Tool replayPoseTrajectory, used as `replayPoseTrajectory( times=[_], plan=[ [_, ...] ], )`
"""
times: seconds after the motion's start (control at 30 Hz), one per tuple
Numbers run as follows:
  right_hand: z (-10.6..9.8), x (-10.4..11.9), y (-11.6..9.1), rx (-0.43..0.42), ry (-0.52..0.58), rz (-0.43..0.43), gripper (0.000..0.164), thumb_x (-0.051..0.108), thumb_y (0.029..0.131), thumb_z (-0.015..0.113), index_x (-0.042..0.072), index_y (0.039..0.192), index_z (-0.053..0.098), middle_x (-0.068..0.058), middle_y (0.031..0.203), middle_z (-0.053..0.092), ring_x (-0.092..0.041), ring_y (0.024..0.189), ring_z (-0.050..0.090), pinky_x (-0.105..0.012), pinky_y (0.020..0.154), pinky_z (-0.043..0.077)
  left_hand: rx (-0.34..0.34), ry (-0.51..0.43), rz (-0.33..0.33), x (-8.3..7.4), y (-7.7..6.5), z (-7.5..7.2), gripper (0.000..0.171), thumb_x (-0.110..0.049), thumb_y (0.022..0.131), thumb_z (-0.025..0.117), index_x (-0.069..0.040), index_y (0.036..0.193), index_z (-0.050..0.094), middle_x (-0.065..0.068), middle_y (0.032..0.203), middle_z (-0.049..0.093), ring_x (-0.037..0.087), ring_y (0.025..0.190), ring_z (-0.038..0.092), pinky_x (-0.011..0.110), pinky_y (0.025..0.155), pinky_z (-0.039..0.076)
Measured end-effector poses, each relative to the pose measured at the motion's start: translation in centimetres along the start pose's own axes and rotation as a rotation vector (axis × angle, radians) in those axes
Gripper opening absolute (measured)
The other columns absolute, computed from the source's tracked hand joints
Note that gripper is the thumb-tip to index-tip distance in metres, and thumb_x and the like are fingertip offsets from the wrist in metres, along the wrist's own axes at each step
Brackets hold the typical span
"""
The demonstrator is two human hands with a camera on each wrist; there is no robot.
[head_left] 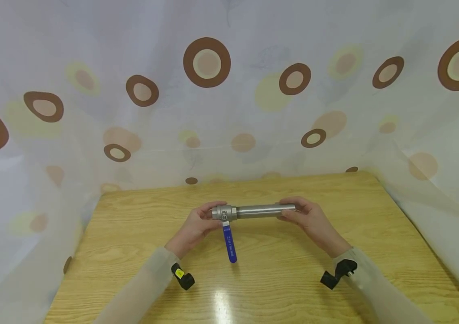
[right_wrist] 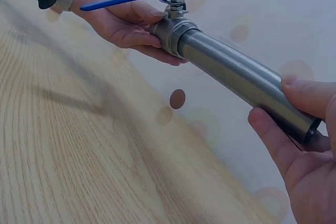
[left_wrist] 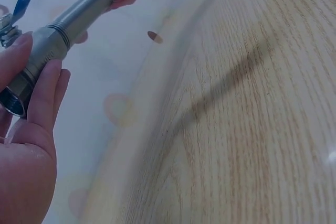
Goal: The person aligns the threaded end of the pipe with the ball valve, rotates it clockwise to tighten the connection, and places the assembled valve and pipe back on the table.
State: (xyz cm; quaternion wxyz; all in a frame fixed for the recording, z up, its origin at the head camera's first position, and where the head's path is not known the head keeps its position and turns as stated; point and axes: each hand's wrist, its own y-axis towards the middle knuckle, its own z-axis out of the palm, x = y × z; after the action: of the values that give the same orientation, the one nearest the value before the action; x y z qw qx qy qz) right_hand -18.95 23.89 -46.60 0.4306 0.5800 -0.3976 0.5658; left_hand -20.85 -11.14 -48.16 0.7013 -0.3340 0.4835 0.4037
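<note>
A steel ball valve [head_left: 224, 213] with a blue lever handle [head_left: 230, 244] is joined to a straight metal pipe [head_left: 258, 211]. My left hand [head_left: 197, 228] grips the valve body, thumb on the near side and fingers behind. Around the free end of the pipe, my right hand [head_left: 308, 220] holds with thumb and fingers. In the right wrist view, some thread [right_wrist: 190, 39] shows where the pipe meets the valve. The lever points toward me, across the pipe's line. The left wrist view shows the valve's open outer end [left_wrist: 13, 102]. Valve and pipe are held above the table, roughly level.
Below lies a wood-grain table [head_left: 278, 279], with shadows of the hands and pipe on it. A white curtain [head_left: 245, 112] with brown and yellow circles hangs behind and at both sides. Black wrist cameras [head_left: 182, 276] are strapped over both light sleeves [head_left: 148, 283].
</note>
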Motion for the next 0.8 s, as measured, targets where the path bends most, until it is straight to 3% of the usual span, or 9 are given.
replayPoseTrajectory(
  times=[0.13, 0.3, 0.4, 0.5, 0.63, 0.8],
  plan=[
    [0.0, 0.0, 0.04, 0.017, 0.003, 0.006, 0.045, 0.009, 0.104, 0.063, -0.009, 0.143, 0.052, -0.012, 0.136, 0.054, -0.014, 0.113, 0.069, -0.037, 0.101, 0.056, -0.008, -0.002, 0.001, -0.05, 0.0, -0.12, 0.056, 0.015, 0.091, 0.062, -0.007, 0.142, 0.062, 0.013, 0.139, 0.056, 0.021, 0.117, 0.061, 0.027, 0.092, 0.059],
    [-0.08, 0.03, 0.04, 0.065, 0.012, 0.01, 0.051, 0.012, 0.107, 0.059, -0.008, 0.151, 0.044, -0.028, 0.152, 0.039, -0.012, 0.119, 0.066, -0.035, 0.104, 0.054, -0.017, 0.0, -0.002, -0.31, -0.14, -0.21, 0.055, 0.015, 0.092, 0.061, -0.004, 0.144, 0.059, 0.014, 0.141, 0.056, 0.021, 0.117, 0.06, 0.027, 0.094, 0.058],
    [-0.07, 0.0, 0.08, 0.076, 0.017, -0.005, 0.052, 0.012, 0.108, 0.056, -0.009, 0.153, 0.039, -0.032, 0.152, 0.037, -0.012, 0.119, 0.066, -0.036, 0.105, 0.053, -0.015, -0.003, 0.003, -0.29, -0.27, -0.33, 0.054, 0.015, 0.092, 0.061, -0.006, 0.142, 0.062, 0.014, 0.141, 0.055, 0.021, 0.117, 0.06, 0.027, 0.094, 0.058],
    [0.0, -0.07, 0.07, 0.043, -0.022, -0.012, 0.048, 0.014, 0.108, 0.057, -0.008, 0.147, 0.041, -0.027, 0.15, 0.047, -0.012, 0.112, 0.068, -0.036, 0.101, 0.057, -0.018, -0.005, 0.012, -0.06, -0.38, -0.51, 0.053, 0.014, 0.092, 0.061, -0.011, 0.138, 0.066, 0.014, 0.14, 0.055, 0.021, 0.117, 0.06, 0.027, 0.094, 0.058],
    [0.05, -0.2, 0.0, -0.013, -0.092, -0.004, 0.041, 0.019, 0.107, 0.06, -0.005, 0.136, 0.046, -0.009, 0.14, 0.063, -0.011, 0.101, 0.068, -0.028, 0.089, 0.058, -0.029, -0.003, 0.014, 0.18, -0.51, -0.71, 0.053, 0.014, 0.091, 0.062, -0.017, 0.133, 0.069, 0.013, 0.141, 0.055, 0.022, 0.12, 0.058, 0.028, 0.096, 0.057],
    [0.05, -0.4, -0.17, -0.019, -0.097, -0.017, 0.045, 0.018, 0.106, 0.062, -0.006, 0.141, 0.049, -0.001, 0.132, 0.061, -0.01, 0.103, 0.07, -0.026, 0.095, 0.057, -0.035, -0.023, 0.024, 0.21, -0.67, -0.93, 0.053, 0.015, 0.092, 0.059, -0.017, 0.133, 0.069, 0.011, 0.14, 0.056, 0.022, 0.12, 0.058, 0.028, 0.097, 0.057]
  ],
)
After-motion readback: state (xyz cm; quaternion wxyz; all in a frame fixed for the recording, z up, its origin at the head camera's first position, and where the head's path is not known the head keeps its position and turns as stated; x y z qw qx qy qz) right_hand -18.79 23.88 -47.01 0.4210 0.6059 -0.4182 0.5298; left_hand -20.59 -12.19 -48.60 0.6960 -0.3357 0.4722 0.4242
